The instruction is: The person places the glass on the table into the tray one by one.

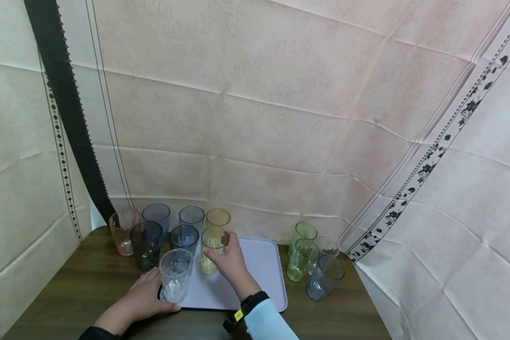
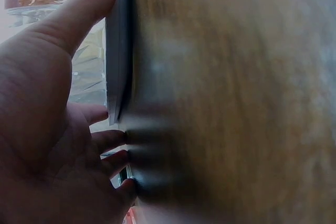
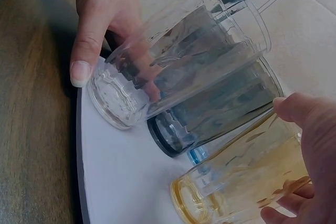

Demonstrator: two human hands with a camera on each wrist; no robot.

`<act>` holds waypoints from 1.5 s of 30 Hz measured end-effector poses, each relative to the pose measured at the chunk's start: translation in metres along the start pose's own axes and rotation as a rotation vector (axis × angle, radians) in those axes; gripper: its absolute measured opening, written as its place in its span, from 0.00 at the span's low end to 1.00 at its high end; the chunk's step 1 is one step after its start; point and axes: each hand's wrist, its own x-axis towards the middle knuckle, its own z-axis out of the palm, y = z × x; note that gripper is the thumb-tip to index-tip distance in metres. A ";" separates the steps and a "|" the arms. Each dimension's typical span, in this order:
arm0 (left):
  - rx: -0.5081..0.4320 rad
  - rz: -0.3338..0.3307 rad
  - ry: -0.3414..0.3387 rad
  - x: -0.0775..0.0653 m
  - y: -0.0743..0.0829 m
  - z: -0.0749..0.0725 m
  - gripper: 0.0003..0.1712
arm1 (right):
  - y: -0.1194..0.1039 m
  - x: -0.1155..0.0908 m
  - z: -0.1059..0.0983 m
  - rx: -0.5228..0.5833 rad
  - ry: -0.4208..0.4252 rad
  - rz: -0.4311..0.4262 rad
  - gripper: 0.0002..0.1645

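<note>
Near the tray's front left corner, my left hand (image 1: 146, 293) holds the pale tray (image 1: 261, 264), its thumb along the front edge and its fingers around the side. In the left wrist view that thumb lies against the tray's dark edge (image 2: 119, 51). A clear glass (image 1: 176, 278) stands upright beside this hand. My right hand (image 1: 231, 262) grips a yellow glass (image 1: 210, 264) near its rim, with thumb and fingers on opposite sides. Whether its base touches the tray I cannot tell. Behind it are an amber-rimmed glass (image 1: 218, 216) and a dark blue glass (image 1: 184, 236).
At the left stand a pink glass (image 1: 122, 233), a dark grey glass (image 1: 146, 248) and a blue glass (image 1: 157, 218). Right of the tray are green glasses (image 1: 299, 264), a clear glass and a bluish glass (image 1: 322, 281) on the wooden table (image 1: 344, 316). A cloth (image 1: 255, 141) hangs behind.
</note>
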 end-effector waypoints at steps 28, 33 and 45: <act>0.050 -0.030 -0.018 0.003 -0.007 0.000 0.74 | 0.063 -0.136 -0.158 -0.122 0.162 0.067 0.45; 0.047 -0.020 -0.004 0.003 -0.007 -0.002 0.75 | 0.068 -0.150 -0.168 -0.137 0.198 0.106 0.43; 0.028 -0.046 -0.052 0.008 -0.004 0.001 0.75 | 0.084 -0.146 -0.226 -0.230 0.545 0.172 0.42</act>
